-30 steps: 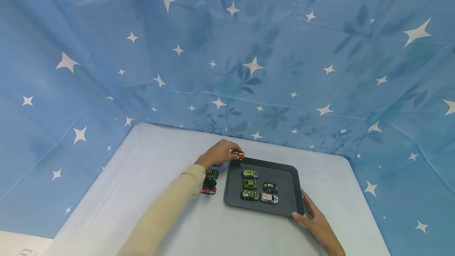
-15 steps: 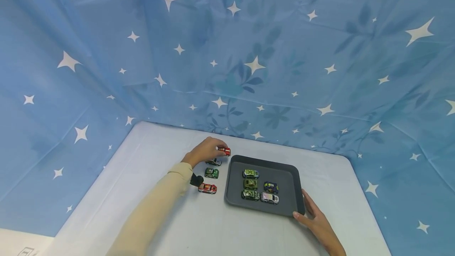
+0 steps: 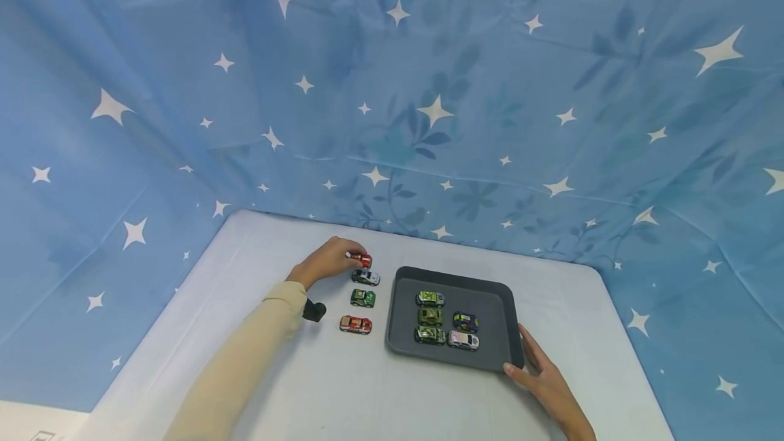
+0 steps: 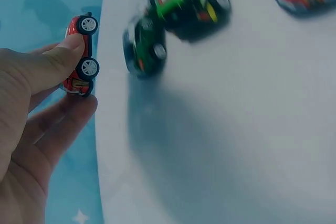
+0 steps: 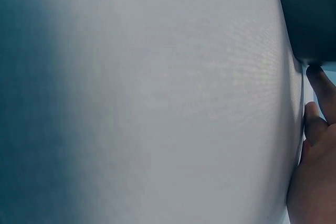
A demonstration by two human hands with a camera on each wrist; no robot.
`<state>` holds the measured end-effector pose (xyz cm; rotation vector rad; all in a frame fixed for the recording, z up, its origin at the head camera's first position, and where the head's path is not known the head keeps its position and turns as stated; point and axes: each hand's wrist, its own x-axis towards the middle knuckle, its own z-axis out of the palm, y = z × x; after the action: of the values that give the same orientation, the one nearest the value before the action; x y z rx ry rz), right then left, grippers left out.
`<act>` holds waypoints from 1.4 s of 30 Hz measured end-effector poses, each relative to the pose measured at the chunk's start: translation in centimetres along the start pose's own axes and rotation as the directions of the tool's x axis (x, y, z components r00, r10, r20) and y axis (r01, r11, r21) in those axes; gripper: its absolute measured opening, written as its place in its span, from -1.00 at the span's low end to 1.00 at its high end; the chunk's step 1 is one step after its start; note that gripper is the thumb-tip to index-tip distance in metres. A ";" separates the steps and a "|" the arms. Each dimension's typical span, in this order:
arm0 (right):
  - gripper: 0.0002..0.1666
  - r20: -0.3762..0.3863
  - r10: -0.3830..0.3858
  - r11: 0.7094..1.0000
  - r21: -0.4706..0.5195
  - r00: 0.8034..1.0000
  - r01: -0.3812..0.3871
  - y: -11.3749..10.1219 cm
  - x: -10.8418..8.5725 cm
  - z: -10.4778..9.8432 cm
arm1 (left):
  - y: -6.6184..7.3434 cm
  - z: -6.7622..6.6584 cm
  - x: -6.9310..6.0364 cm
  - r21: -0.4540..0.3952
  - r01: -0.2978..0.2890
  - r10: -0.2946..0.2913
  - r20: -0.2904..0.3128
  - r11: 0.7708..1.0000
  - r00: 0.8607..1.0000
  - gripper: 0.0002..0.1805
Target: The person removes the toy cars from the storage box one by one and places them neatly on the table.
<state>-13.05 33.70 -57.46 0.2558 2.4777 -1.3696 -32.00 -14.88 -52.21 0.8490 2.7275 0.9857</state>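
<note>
Between the thumb and fingers of my left hand [image 3: 327, 260] is a red toy car [image 4: 79, 56], held above the table behind a white-and-dark toy car [image 3: 365, 278]. In front of that stand a green toy car [image 3: 363, 298] and a red-and-orange toy car [image 3: 356, 324]. My right hand [image 3: 545, 386] grips the near right corner of a dark grey tray [image 3: 496, 352], thumb at its front rim and fingers along its right side. In the right wrist view only part of this hand and the tray's edge show.
Inside the tray are several toy cars: a lime one [image 3: 431, 299], an olive one [image 3: 430, 316], a camouflage one [image 3: 431, 335], a blue one [image 3: 465, 321] and a silver one [image 3: 463, 340]. A starry blue cloth [image 3: 392, 141] hangs behind the white table [image 3: 367, 386].
My left hand has carried the red toy car left from the tray's far left corner to behind the row of cars beside the tray. My right hand and the tray stay in place.
</note>
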 end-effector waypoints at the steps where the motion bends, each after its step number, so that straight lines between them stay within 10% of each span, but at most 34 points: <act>1: 0.25 0.000 -0.002 1.000 0.002 1.000 0.002 0.0 0.0 0.0 | -0.2 -0.1 -0.2 0.004 0.001 -0.001 -0.003 1.000 1.000 -0.72; 19: 0.24 0.006 -0.011 1.000 -0.018 1.000 0.012 -0.2 0.0 0.1 | -3.6 -0.7 -3.9 0.014 0.062 -0.062 -0.006 0.998 0.998 -0.74; 42: 0.26 -0.007 -0.007 1.000 -0.023 1.000 0.007 -0.1 0.0 0.2 | -4.1 0.3 -4.5 -0.001 0.059 -0.059 0.005 0.998 0.998 -0.72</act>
<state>-13.02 33.48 -57.43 0.2475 2.5007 -1.3445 -30.05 -19.79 -55.31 0.7656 2.7307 0.9717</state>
